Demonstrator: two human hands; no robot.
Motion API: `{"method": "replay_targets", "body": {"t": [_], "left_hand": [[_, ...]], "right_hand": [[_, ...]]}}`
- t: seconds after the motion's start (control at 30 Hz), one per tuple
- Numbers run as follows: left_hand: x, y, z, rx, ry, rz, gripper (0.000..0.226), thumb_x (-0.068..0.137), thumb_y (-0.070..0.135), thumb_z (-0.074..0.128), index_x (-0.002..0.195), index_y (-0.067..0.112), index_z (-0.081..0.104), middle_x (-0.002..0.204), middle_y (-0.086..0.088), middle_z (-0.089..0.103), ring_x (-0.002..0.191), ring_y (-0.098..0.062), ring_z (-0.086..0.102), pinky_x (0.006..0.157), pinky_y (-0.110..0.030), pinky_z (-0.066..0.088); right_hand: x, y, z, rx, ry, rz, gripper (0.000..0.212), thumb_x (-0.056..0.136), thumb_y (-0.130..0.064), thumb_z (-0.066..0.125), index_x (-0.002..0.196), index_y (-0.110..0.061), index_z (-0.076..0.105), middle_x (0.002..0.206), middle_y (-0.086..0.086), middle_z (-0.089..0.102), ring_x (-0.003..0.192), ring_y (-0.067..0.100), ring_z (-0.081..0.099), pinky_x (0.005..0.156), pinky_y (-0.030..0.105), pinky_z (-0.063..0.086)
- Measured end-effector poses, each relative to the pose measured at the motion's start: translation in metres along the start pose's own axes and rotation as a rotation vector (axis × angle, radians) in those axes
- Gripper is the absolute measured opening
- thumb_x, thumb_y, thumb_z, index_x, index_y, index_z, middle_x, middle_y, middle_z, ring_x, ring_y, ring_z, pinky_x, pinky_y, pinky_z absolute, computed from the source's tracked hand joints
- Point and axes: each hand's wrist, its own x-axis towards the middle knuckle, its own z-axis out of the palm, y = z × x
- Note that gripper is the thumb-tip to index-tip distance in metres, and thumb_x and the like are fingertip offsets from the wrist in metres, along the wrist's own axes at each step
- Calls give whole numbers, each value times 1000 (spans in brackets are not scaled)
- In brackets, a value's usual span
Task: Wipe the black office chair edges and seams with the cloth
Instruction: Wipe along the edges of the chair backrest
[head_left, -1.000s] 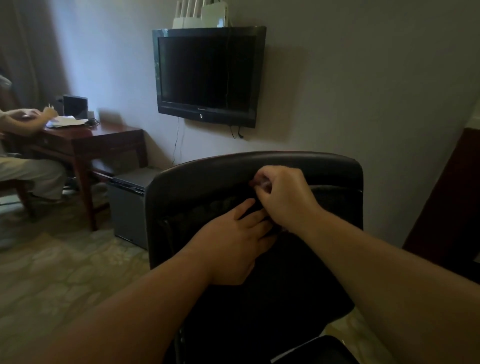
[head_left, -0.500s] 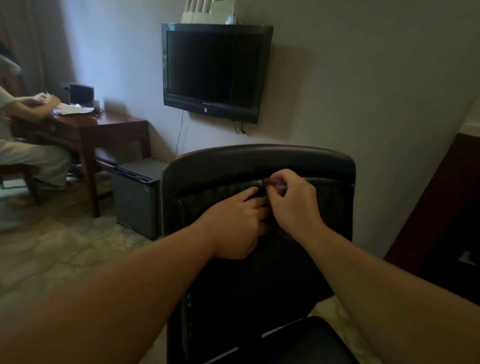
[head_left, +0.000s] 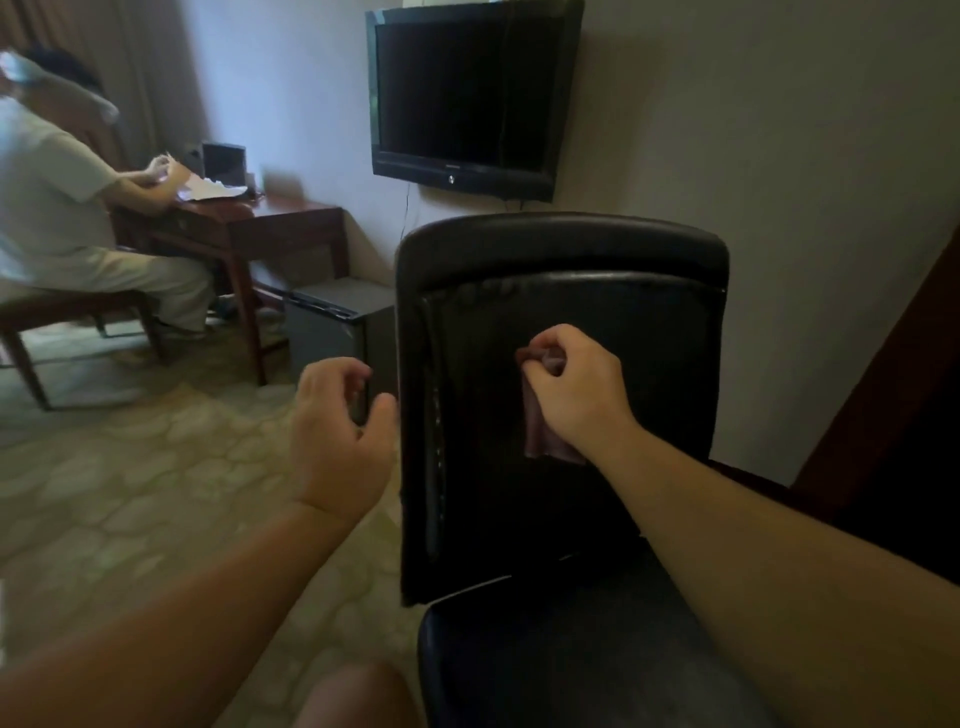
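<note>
The black office chair (head_left: 561, 249) stands in front of me, its backrest upright and its seat at the bottom of the view. My right hand (head_left: 576, 389) grips a small pinkish cloth (head_left: 540, 436) against the middle of the backrest; the cloth hangs down below my fist. My left hand (head_left: 337, 431) hovers just left of the backrest's left edge, fingers loosely curled and holding nothing, the thumb close to the edge seam.
A wall-mounted television (head_left: 467, 93) hangs behind the chair. A small grey cabinet (head_left: 337, 322) stands left of the chair, beside a wooden desk (head_left: 234, 228) where a seated person (head_left: 57, 208) handles papers. Dark wooden furniture (head_left: 893, 415) stands at the right. The floor is patterned carpet.
My left hand has come off the backrest and moved left past the chair's edge. My right hand has slid down from the upper seam to mid-backrest, and the cloth now hangs in view.
</note>
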Motion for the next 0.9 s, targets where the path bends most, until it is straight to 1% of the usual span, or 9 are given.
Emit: {"method": "replay_targets", "body": {"t": [0.07, 0.13, 0.23, 0.37, 0.5, 0.57, 0.7, 0.8, 0.9], "left_hand": [[-13, -13, -8, 8, -28, -84, 32, 83, 25, 60, 113, 17, 52, 104, -4, 51, 93, -17, 50, 81, -31, 46], [-29, -21, -15, 33, -123, -125, 39, 88, 22, 63, 125, 13, 52, 111, -4, 51, 99, -16, 51, 84, -26, 45], [-42, -31, -16, 18, -225, -260, 48, 94, 19, 64, 139, 18, 47, 122, 3, 49, 107, -11, 51, 84, -18, 44], [-29, -49, -2, -111, -317, -487, 48, 101, 30, 55, 147, 20, 44, 130, 3, 54, 115, -13, 56, 93, -30, 46], [-6, -63, 17, -430, -351, -898, 44, 106, 44, 37, 135, 17, 56, 127, -4, 61, 114, -22, 58, 100, -39, 41], [0, -70, 26, -488, -432, -1004, 53, 105, 55, 29, 124, 20, 63, 123, -4, 65, 113, -22, 59, 108, -45, 37], [2, -77, 41, -517, -495, -1045, 71, 101, 67, 20, 101, 17, 70, 109, -6, 72, 106, -21, 63, 110, -45, 34], [0, -80, 39, -495, -491, -1036, 83, 99, 71, 19, 99, 9, 74, 100, -8, 74, 104, -25, 66, 107, -45, 36], [-10, -82, 30, -496, -500, -1025, 84, 98, 71, 17, 94, 10, 74, 94, -6, 73, 103, -25, 65, 103, -44, 36]], "right_hand": [[-13, 1, 10, 25, -47, 1, 15, 95, -19, 65, 98, -34, 61, 94, -19, 58, 82, -7, 52, 61, 9, 35], [-28, 2, 21, 47, -92, 27, 19, 94, -19, 65, 92, -37, 61, 94, -19, 58, 84, -6, 53, 63, 10, 36], [-43, 6, 37, 69, -150, 91, 24, 95, -19, 64, 88, -40, 58, 97, -18, 59, 88, -4, 54, 65, 12, 38], [-56, 14, 50, 90, -143, 118, 19, 96, -20, 63, 96, -38, 61, 98, -18, 59, 87, -3, 56, 63, 12, 40], [-63, 24, 61, 79, -95, 137, 15, 96, -19, 63, 99, -34, 66, 98, -17, 62, 89, -4, 57, 64, 11, 41], [-65, 28, 68, 92, -79, 160, 16, 96, -19, 62, 98, -34, 66, 99, -17, 63, 90, -4, 57, 63, 10, 40], [-70, 32, 80, 89, -103, 175, 17, 96, -19, 63, 96, -36, 65, 98, -18, 62, 89, -6, 57, 62, 8, 40], [-74, 35, 87, 25, -130, 146, 18, 96, -17, 62, 99, -34, 65, 96, -20, 61, 87, -8, 56, 62, 6, 40], [-85, 41, 93, 78, -127, 178, 20, 95, -15, 61, 99, -34, 64, 96, -20, 62, 87, -9, 57, 61, 3, 40]]}}
